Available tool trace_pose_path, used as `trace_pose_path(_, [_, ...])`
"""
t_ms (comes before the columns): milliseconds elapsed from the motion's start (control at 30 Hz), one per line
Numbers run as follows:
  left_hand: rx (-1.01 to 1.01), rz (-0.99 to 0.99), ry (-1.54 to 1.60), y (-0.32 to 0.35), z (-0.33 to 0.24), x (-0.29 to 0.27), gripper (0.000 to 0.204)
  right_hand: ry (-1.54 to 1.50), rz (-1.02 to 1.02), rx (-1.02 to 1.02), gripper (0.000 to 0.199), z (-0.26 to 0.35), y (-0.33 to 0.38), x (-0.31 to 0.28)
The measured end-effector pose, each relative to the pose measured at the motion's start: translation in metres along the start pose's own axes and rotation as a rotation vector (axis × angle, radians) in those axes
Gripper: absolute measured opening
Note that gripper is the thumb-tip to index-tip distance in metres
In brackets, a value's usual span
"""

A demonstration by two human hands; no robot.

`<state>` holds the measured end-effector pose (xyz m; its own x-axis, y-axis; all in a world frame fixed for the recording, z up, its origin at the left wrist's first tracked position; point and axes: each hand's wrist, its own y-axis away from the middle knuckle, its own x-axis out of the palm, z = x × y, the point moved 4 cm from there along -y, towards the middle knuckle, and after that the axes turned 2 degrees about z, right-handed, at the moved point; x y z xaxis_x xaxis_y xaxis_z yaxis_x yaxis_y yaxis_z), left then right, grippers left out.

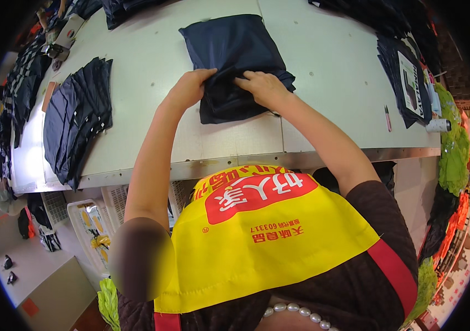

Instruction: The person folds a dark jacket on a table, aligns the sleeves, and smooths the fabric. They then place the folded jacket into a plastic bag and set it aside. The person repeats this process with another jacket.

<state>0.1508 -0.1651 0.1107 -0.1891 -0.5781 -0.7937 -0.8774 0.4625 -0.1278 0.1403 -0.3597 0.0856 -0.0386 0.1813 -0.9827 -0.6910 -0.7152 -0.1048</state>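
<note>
A dark navy piece of folded cloth, like a garment (pixel 232 41), lies on the white table in front of me. My left hand (pixel 189 88) grips the cloth at its left edge, fingertips pressed into a fold. From the right, my right hand (pixel 266 88) pinches the same cloth near its middle, where it is creased and bunched. The lower part of the cloth lies flat between and below my hands, and a loose, gathered bit sticks out at the right.
Fanned dark pieces (pixel 78 116) lie on the table (pixel 146 127) at left. At right are another dark stack (pixel 403 83), a thread spool (pixel 438 126) and a pink pen-like tool (pixel 387 118). A metal edge (pixel 229 162) runs along the front; a white basket (pixel 89 231) sits below.
</note>
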Motion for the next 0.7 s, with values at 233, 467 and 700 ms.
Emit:
trace_pose_path(233, [0.370,-0.297,-0.107,0.084,-0.074,0.042,0.037,0.182,0.038,-0.184,0.065,-0.003,0.011,-0.005])
trace_pose_path(467, [0.047,-0.077,-0.476,0.055,-0.049,0.124,0.033,0.079,0.193,-0.111,0.070,-0.001,-0.005,-0.013])
trace_pose_path(700, [0.041,-0.110,-0.179,0.042,-0.043,0.114,0.013,-0.126,0.129,0.029,0.061,-0.020,-0.029,-0.028])
